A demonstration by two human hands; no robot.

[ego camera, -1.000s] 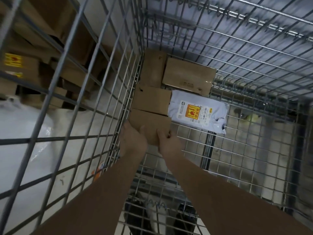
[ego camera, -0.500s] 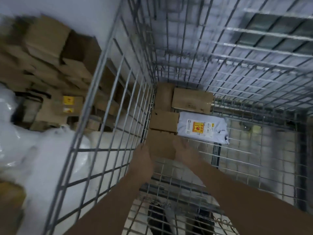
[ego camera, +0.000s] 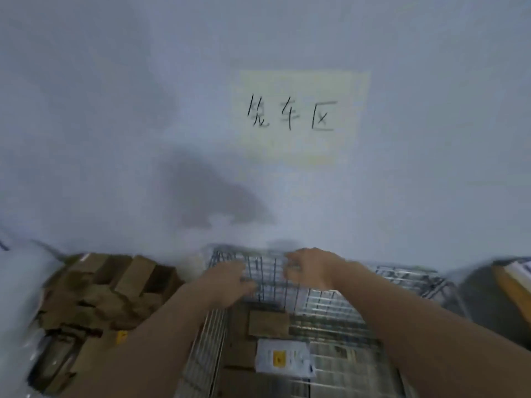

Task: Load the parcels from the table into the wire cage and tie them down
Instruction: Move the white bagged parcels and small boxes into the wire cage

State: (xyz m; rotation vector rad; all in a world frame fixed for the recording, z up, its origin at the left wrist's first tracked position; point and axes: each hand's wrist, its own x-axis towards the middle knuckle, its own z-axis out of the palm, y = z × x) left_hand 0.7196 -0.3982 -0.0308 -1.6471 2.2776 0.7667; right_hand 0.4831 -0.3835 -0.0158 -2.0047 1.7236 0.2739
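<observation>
Wire cage point(ego camera: 339, 305) sits under both hands, left hand point(ego camera: 230, 278) and right hand point(ego camera: 311, 268) hovering blurred above its parcels point(ego camera: 268, 324), grip impossible to tell.

View: the head camera swung up from the cage floor – a pale wall point(ego camera: 115, 110) with a handwritten paper sign point(ego camera: 301, 116) filled most of the picture.
Left hand point(ego camera: 230, 278): came off the near cardboard box, rose to the wire cage point(ego camera: 330, 308) top; fingers blurred.
Right hand point(ego camera: 311, 268): likewise lifted – fingers spread against the mesh.
White parcel point(ego camera: 283, 359): dropped to the bottom of the picture.
</observation>
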